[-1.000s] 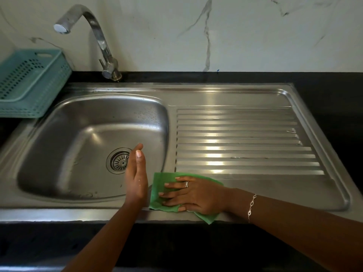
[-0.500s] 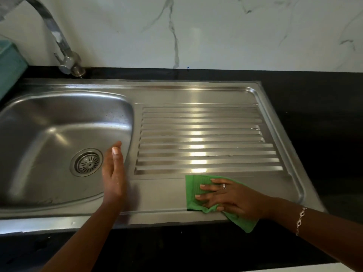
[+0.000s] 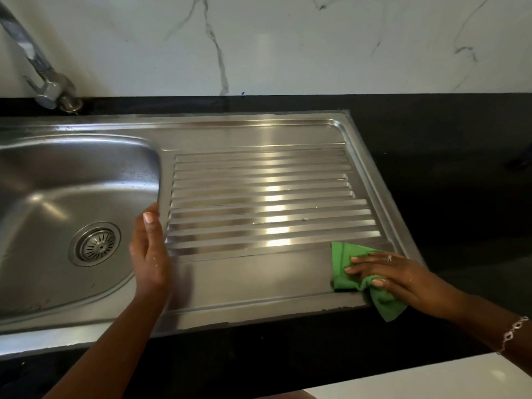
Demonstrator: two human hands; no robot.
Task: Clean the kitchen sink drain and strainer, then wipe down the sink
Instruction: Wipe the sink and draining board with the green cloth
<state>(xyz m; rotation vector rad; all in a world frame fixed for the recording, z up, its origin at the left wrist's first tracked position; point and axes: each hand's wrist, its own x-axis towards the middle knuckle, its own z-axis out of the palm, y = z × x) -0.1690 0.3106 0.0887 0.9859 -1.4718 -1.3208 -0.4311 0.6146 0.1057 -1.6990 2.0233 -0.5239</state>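
A stainless steel sink (image 3: 86,168) fills the left, with a round strainer (image 3: 96,244) seated in its drain. To its right lies the ribbed drainboard (image 3: 259,197). My right hand (image 3: 394,272) presses a green cloth (image 3: 345,260) flat on the drainboard's front right corner, fingers straight on it, thumb against a fold. My left hand (image 3: 149,254) stands on edge with straight fingers at the basin's right rim, holding nothing.
A chrome tap (image 3: 49,84) rises at the back left. Black countertop (image 3: 446,168) surrounds the sink, with a white marble wall behind it. A white surface shows at the bottom right below the counter edge.
My right hand has slid the green cloth to the right along the front of the drainboard, from near the basin to the far right corner. The view has shifted right; the teal basket is out of frame.
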